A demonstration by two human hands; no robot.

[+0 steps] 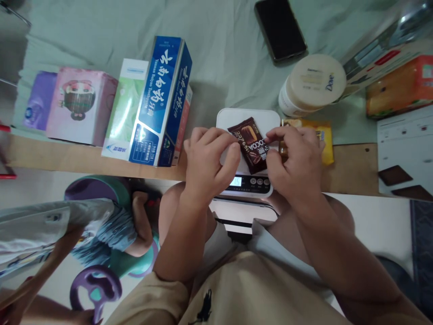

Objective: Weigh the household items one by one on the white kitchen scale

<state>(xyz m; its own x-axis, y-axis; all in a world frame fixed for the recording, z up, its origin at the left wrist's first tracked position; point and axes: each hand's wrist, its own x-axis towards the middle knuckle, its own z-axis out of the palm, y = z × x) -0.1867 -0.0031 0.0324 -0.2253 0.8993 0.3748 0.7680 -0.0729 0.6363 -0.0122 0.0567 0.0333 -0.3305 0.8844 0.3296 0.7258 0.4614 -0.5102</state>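
Observation:
A dark brown cocoa snack packet [251, 146] lies slanted on the white plate of a small digital kitchen scale [225, 117]. The scale's lit display shows digits, seemingly 15. From the left, my left hand [210, 158] reaches over the plate, its curled index finger and thumb at the packet's left edge. Opposite it, my right hand [297, 162] has its index finger and thumb at the packet's right edge. How firmly either hand grips cannot be made out. Partly behind my right hand is a yellow packet [325, 137] with something brown and shiny beside it.
A blue toothpaste box [158, 99], green-white box [123, 108], pink box [81, 101] and purple pack [40, 99] stand left. A phone [280, 29], Dove jar [313, 85] and orange pack [399, 88] lie right. Below left, a person sits by a purple toy steering wheel [95, 289].

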